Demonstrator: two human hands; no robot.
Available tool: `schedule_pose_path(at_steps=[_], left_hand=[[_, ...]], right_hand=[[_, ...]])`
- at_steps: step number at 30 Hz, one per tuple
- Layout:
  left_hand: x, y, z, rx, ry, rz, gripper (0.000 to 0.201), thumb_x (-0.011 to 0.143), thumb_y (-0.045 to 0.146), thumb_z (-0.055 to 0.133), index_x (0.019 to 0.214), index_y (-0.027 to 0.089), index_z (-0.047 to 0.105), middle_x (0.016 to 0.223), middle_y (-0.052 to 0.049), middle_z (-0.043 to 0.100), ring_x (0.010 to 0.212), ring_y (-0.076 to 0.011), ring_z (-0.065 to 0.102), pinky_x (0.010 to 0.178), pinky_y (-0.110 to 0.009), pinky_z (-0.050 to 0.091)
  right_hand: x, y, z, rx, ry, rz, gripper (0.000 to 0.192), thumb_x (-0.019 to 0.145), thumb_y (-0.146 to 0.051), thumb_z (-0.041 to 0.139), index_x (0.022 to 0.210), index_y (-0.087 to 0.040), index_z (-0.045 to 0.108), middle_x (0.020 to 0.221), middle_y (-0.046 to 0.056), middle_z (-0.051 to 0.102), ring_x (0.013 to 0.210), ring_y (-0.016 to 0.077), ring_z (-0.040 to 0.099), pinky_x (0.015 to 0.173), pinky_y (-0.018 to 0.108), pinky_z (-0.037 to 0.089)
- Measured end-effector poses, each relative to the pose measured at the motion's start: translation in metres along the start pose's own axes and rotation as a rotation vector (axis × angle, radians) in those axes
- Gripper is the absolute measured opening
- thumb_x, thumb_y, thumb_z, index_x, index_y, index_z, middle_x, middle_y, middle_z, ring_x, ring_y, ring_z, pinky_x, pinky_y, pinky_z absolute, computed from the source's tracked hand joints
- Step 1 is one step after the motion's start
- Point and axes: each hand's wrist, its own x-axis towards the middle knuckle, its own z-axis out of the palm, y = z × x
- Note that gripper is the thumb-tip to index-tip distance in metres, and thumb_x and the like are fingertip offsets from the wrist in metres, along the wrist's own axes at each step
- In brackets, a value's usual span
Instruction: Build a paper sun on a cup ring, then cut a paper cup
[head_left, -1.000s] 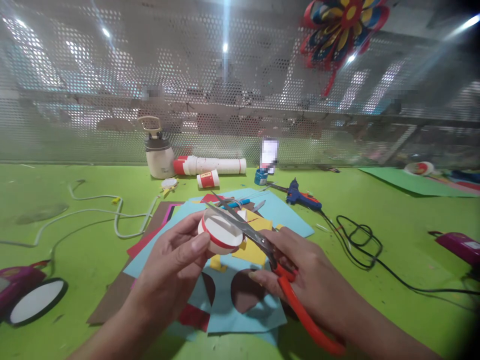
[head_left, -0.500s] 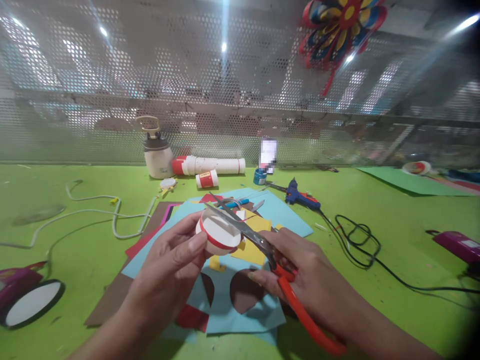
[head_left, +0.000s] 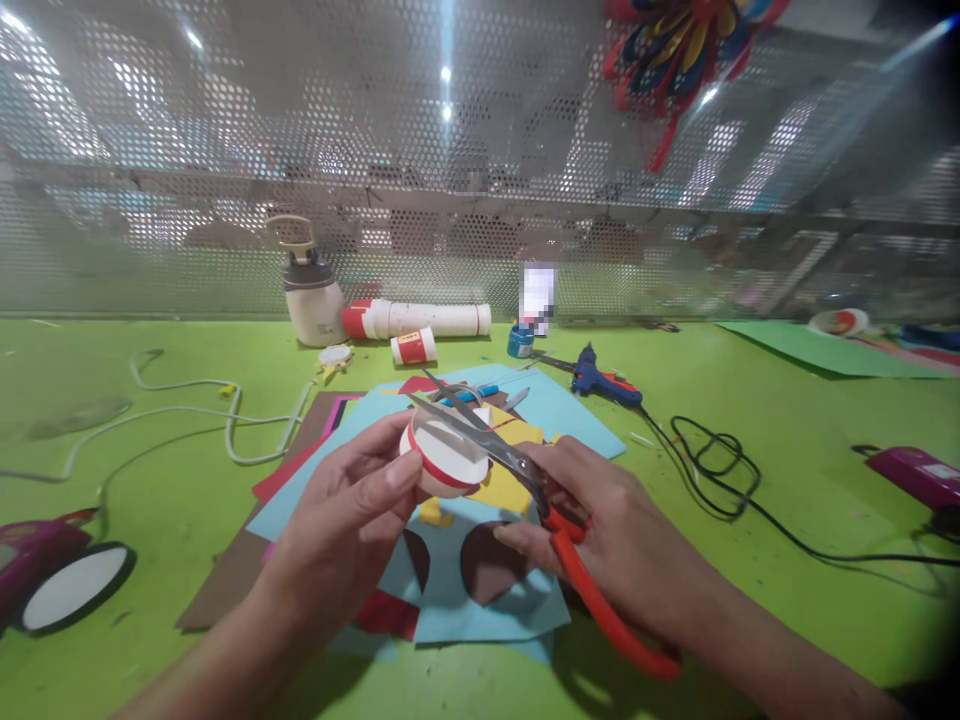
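Note:
Between thumb and fingers, my left hand [head_left: 360, 500] grips a short white paper cup piece [head_left: 442, 470] with a red band around its rim. My right hand [head_left: 600, 520] is wrapped around the red handles of a pair of scissors [head_left: 517, 465]. The metal blades are parted and lie across the cup piece's edge, pointing up and left. Whether they bite into the paper I cannot tell. Under both hands lie light blue paper [head_left: 487, 620] with round cut-outs and a yellow paper piece [head_left: 510, 485].
A blue glue gun [head_left: 600, 380] with a black cord lies to the right. Behind stand a pump sprayer [head_left: 313, 310], a stack of paper cups [head_left: 427, 320], a single red-and-white cup [head_left: 414, 347] and a blue jar [head_left: 520, 342]. White cable [head_left: 236, 430] runs along the left.
The cup piece and scissors have shifted slightly right and up in view. The blades still lie over the cup's edge, and both grips are unchanged. The camera view has tilted slightly.

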Motion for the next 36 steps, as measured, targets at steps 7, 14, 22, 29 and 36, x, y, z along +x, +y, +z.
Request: schedule_pose_path(at_steps=[7,14,22,29,36], left_hand=[[0.000,0.002,-0.002,-0.014,-0.043,-0.006,0.030,0.081,0.024,0.063,0.110,0.015,0.069,0.110,-0.011,0.072,0.105,-0.0286,0.065,0.092,-0.038,0.050],[0.003,-0.003,-0.011,-0.060,-0.083,0.014,0.026,0.080,0.022,0.066,0.105,0.019,0.072,0.110,-0.006,0.073,0.100,-0.0223,0.067,0.086,-0.030,0.054],[0.005,-0.006,-0.012,-0.036,-0.052,0.035,0.024,0.078,0.020,0.068,0.100,0.026,0.074,0.106,0.001,0.074,0.100,-0.0173,0.067,0.084,-0.025,0.055],[0.005,-0.008,-0.016,-0.027,-0.057,0.040,0.026,0.077,0.017,0.069,0.102,0.024,0.074,0.107,-0.001,0.074,0.101,-0.0190,0.067,0.082,-0.025,0.056],[0.004,-0.007,-0.017,-0.033,-0.082,0.037,0.029,0.078,0.018,0.070,0.106,0.023,0.072,0.107,-0.002,0.074,0.100,-0.0173,0.067,0.086,-0.022,0.054]], right_hand=[[0.000,0.002,-0.001,0.009,-0.012,-0.003,0.042,0.083,-0.044,0.066,0.120,-0.028,0.055,0.095,0.003,0.056,0.088,0.0221,0.054,0.078,0.038,0.045],[0.001,0.000,-0.002,0.024,-0.022,-0.002,0.037,0.081,-0.041,0.070,0.113,-0.028,0.058,0.093,0.003,0.056,0.088,0.0215,0.054,0.077,0.037,0.045],[0.004,-0.002,-0.001,0.043,-0.021,0.031,0.044,0.080,-0.046,0.070,0.116,-0.024,0.058,0.097,0.005,0.055,0.088,0.0222,0.054,0.078,0.039,0.047],[0.002,-0.003,0.000,0.021,-0.006,0.004,0.050,0.079,-0.051,0.069,0.118,-0.021,0.058,0.098,0.007,0.056,0.091,0.0240,0.054,0.080,0.040,0.046],[0.002,-0.003,-0.004,0.012,-0.006,-0.029,0.047,0.079,-0.048,0.071,0.115,-0.019,0.059,0.093,0.006,0.055,0.087,0.0226,0.053,0.077,0.037,0.045]])
